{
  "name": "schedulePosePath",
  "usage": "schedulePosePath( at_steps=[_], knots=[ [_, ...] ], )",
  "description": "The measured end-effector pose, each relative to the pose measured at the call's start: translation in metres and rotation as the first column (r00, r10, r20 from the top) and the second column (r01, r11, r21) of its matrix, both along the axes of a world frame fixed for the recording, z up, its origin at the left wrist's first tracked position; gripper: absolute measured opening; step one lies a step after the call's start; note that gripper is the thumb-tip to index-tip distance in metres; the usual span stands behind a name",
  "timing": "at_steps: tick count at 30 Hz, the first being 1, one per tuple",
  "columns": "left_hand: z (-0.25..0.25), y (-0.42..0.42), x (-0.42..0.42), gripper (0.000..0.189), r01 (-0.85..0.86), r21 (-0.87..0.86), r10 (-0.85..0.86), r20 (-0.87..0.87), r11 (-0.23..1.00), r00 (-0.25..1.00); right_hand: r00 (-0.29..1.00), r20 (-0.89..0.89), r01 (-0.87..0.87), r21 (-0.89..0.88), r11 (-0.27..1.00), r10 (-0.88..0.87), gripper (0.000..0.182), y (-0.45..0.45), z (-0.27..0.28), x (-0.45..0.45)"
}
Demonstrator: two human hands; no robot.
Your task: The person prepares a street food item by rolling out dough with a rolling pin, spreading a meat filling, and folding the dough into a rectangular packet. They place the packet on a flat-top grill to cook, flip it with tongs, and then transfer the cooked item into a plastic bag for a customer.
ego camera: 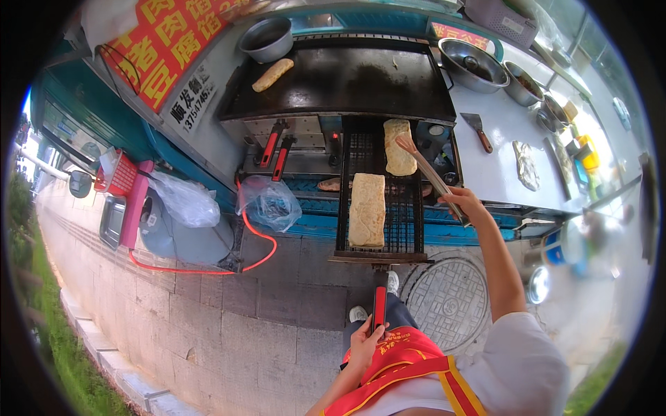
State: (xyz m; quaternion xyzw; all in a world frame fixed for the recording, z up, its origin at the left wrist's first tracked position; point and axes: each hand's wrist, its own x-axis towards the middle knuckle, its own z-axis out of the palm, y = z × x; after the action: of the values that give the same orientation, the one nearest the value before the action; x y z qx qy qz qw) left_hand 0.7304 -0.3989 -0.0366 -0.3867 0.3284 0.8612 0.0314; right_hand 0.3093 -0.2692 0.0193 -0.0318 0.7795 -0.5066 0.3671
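My right hand [463, 204] grips metal food tongs [434, 177], whose tips rest against a browned flatbread [399, 156] at the back right of a pulled-out wire rack drawer [354, 253]. Nearer me in the same drawer lies a second rectangular flatbread [367, 210]. My left hand [370, 335] holds the red and black handle [380, 307] at the drawer's front. Above the drawer is a dark, oiled flat griddle [343, 78], with a long browned bread [272, 75] at its left end.
A metal pot [266, 40] stands at the griddle's back left. On the right counter are a scraper [476, 130], a piece of dough [526, 165] and a steel bowl [473, 65]. Two red-handled drawers [276, 151] are on the left. An orange hose [260, 265] crosses the pavement beside plastic bags [269, 203].
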Motion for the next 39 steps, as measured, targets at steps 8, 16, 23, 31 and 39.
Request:
schedulePosePath(
  at_steps=[8,16,23,31,39],
  knots=[
    [-0.009,0.001,-0.001,0.050,-0.020,0.012,0.021,-0.027,1.000,0.999,0.929,-0.325,0.003,0.490,0.872,0.179,0.066,-0.022,0.045,0.119],
    [-0.008,0.002,-0.002,0.049,-0.015,0.009,0.016,-0.025,1.000,1.000,0.963,0.236,-0.165,0.144,0.976,0.128,0.043,0.048,0.041,0.138],
    [0.004,0.000,-0.006,0.053,-0.012,0.016,0.012,0.008,1.000,1.000,0.865,0.429,-0.203,-0.174,0.964,0.260,0.046,0.045,-0.017,0.058],
    [0.002,0.002,-0.002,0.055,-0.051,0.059,0.049,0.031,0.997,0.998,0.929,0.274,-0.206,-0.179,0.962,0.249,0.044,-0.026,0.003,-0.022],
    [0.021,0.005,-0.012,0.050,-0.064,0.053,0.062,0.048,0.997,0.997,0.947,0.171,-0.288,0.070,0.955,0.273,0.034,-0.060,0.009,-0.123]
  ],
)
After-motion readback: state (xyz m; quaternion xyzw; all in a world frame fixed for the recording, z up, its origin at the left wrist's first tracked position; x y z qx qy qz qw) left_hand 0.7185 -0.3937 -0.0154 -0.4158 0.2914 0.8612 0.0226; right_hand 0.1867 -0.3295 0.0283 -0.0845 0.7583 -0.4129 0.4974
